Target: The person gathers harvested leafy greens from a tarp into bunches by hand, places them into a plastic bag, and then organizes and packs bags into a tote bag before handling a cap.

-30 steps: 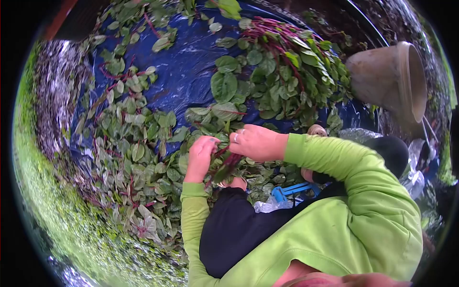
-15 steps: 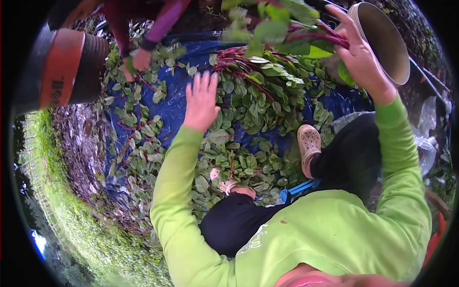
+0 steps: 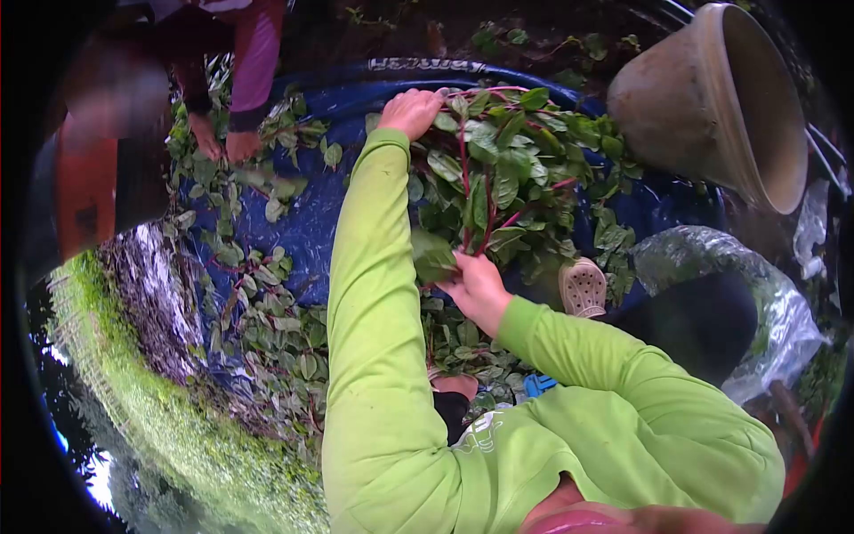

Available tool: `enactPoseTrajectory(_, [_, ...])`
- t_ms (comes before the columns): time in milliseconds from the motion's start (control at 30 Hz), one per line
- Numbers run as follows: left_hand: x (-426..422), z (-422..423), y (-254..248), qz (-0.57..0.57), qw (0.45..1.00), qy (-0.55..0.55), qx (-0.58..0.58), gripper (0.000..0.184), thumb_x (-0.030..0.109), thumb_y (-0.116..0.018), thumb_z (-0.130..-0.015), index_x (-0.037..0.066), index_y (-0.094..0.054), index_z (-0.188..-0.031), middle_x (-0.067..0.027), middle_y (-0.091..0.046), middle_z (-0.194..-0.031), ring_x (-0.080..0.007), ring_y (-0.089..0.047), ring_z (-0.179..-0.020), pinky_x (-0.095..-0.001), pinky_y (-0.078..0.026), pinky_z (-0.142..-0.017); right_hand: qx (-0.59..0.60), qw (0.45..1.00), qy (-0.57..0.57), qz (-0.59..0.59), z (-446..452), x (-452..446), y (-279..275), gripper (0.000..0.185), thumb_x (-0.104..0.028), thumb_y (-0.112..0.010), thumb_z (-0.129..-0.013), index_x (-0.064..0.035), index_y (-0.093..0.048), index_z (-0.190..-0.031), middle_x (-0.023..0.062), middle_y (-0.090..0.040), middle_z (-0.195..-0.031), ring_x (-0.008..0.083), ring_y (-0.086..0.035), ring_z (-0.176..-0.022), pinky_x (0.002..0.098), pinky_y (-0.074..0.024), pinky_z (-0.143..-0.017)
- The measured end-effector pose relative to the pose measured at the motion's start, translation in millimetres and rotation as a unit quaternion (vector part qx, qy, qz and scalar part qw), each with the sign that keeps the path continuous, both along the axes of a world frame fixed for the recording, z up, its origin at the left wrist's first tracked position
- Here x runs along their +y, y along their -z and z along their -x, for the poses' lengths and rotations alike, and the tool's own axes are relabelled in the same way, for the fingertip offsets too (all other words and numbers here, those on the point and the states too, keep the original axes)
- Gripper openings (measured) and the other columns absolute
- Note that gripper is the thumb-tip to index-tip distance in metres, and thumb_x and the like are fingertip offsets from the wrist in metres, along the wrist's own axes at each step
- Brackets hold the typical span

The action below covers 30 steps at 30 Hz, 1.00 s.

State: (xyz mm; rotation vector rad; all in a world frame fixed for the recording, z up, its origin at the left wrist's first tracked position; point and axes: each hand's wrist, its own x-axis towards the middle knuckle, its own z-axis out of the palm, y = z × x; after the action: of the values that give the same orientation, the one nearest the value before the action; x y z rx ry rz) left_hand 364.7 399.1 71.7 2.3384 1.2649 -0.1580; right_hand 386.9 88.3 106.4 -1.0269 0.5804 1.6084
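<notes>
A heap of leafy greens with red-purple stems [image 3: 507, 160] lies on the blue plastic sheet [image 3: 307, 218] in front of me. My left hand [image 3: 414, 113] is at the heap's far left edge, fingers curled over the stem ends. Closer to my body, my right hand [image 3: 476, 289] is closed around the lower end of a few red stems, whose leaves reach over the heap. Part of its grip is hidden by a leaf.
A tan bucket [image 3: 685, 98] lies tilted at the right, its mouth facing right. Clear plastic [image 3: 774, 311] surrounds my right leg. At upper left, another person's hands [image 3: 227, 142] are among loose leafy stems beside a black-and-orange container [image 3: 84, 191]. My clog [image 3: 584, 287] rests near the heap.
My right hand has come down and left from beside the bucket with its stems. My left hand has moved from hovering open to the heap's stem ends, fingers now curled.
</notes>
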Motion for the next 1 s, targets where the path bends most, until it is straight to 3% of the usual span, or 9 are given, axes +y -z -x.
enactPoseTrajectory(167, [-11.7, 4.3, -16.2, 0.043, 0.997, -0.006, 0.063, 0.067, 0.057, -0.024, -0.105, 0.006, -0.066, -0.116, -0.0238, -0.066, -0.116, -0.0418, -0.058, -0.114, -0.0512, -0.044, -0.101, 0.052, 0.998, 0.024, -0.021, 9.9, 64.0, 56.8, 0.015, 0.000, -0.048, -0.098, 0.0028, -0.055, -0.111, 0.0173, -0.063, -0.114, 0.0315, -0.062, -0.108, 0.0506, -0.0551, -0.095])
enactPoseTrajectory(300, [-9.6, 27.9, 8.8, 0.072, 0.996, 0.039, 0.045, 0.079, 0.068, -0.020, -0.101, 0.003, -0.064, -0.111, -0.0260, -0.064, -0.119, -0.0439, -0.057, -0.116, -0.0512, -0.043, -0.100, 0.009, 0.998, 0.051, 0.022, 16.6, 85.5, 76.0, 0.011, 0.003, -0.054, -0.091, 0.0024, -0.057, -0.102, 0.0144, -0.059, -0.099, 0.0297, -0.062, -0.090, 0.0472, -0.0568, -0.083])
enactPoseTrajectory(333, [-23.4, 31.1, 3.2, 0.087, 0.994, -0.059, 0.038, 0.080, 0.069, -0.020, -0.100, 0.004, -0.066, -0.113, -0.0255, -0.064, -0.123, -0.0434, -0.058, -0.119, -0.0512, -0.044, -0.102, 0.000, 0.998, 0.052, 0.025, 19.8, 88.8, 85.0, 0.013, 0.003, -0.054, -0.090, 0.0022, -0.057, -0.103, 0.0142, -0.059, -0.099, 0.0289, -0.061, -0.089, 0.0461, -0.0566, -0.082])
enactPoseTrajectory(500, [-82.8, 63.0, -6.0, 0.115, 0.985, -0.131, 0.010, 0.084, 0.069, -0.016, -0.099, 0.003, -0.065, -0.117, -0.0287, -0.063, -0.122, -0.0467, -0.058, -0.117, -0.0539, -0.043, -0.100, 0.004, 1.000, 0.018, -0.010, 18.8, 86.5, 74.8, 0.019, 0.002, -0.055, -0.086, 0.0017, -0.058, -0.105, 0.0141, -0.060, -0.100, 0.0253, -0.059, -0.086, 0.0399, -0.0534, -0.078])
enactPoseTrajectory(567, [-130.2, 65.8, -27.3, 0.064, 0.983, -0.174, 0.020, 0.085, 0.071, -0.019, -0.098, 0.001, -0.064, -0.117, -0.0290, -0.064, -0.121, -0.0477, -0.058, -0.115, -0.0543, -0.044, -0.099, -0.058, 0.998, -0.001, 0.038, 19.1, 71.2, 58.8, 0.014, 0.004, -0.050, -0.084, 0.0020, -0.060, -0.094, 0.0157, -0.060, -0.092, 0.0285, -0.060, -0.084, 0.0460, -0.0519, -0.078])
enactPoseTrajectory(633, [-176.2, 55.1, -60.8, 0.097, 0.939, -0.327, 0.040, 0.088, 0.074, -0.021, -0.097, 0.000, -0.064, -0.116, -0.0292, -0.065, -0.119, -0.0486, -0.059, -0.114, -0.0542, -0.044, -0.097, -0.119, 0.990, -0.005, 0.070, 17.9, 53.4, 51.0, 0.016, 0.005, -0.048, -0.081, 0.0029, -0.061, -0.090, 0.0166, -0.060, -0.089, 0.0304, -0.060, -0.083, 0.0492, -0.0512, -0.076])
enactPoseTrajectory(767, [-273.9, 45.6, -76.6, 0.111, 0.876, -0.469, -0.020, 0.100, 0.080, -0.023, -0.092, -0.007, -0.061, -0.120, -0.0333, -0.063, -0.120, -0.0493, -0.058, -0.116, -0.0532, -0.044, -0.099, -0.227, 0.962, -0.064, 0.136, 1.5, -15.1, 31.8, 0.021, 0.005, -0.049, -0.081, 0.0061, -0.058, -0.100, 0.0180, -0.060, -0.097, 0.0318, -0.059, -0.091, 0.0481, -0.0504, -0.082])
enactPoseTrajectory(967, [-401.0, 38.4, 19.4, 0.249, 0.728, -0.606, -0.201, 0.109, 0.082, -0.036, -0.089, -0.018, -0.053, -0.129, -0.0373, -0.057, -0.129, -0.0455, -0.054, -0.125, -0.0449, -0.040, -0.107, -0.373, 0.871, -0.294, 0.125, -66.3, -112.4, 43.4, 0.059, 0.001, -0.055, -0.082, 0.0072, -0.034, -0.137, 0.0260, -0.050, -0.132, 0.0344, -0.052, -0.121, 0.0462, -0.0447, -0.101])
enactPoseTrajectory(1000, [-411.2, 54.2, 61.3, 0.295, 0.713, -0.592, -0.232, 0.116, 0.088, -0.032, -0.086, -0.015, -0.048, -0.137, -0.0265, -0.055, -0.139, -0.0352, -0.052, -0.127, -0.0439, -0.038, -0.107, -0.415, 0.861, -0.270, 0.121, -69.4, -119.5, 39.4, 0.056, 0.000, -0.059, -0.082, 0.0076, -0.040, -0.134, 0.0256, -0.054, -0.130, 0.0337, -0.054, -0.121, 0.0446, -0.0456, -0.099])
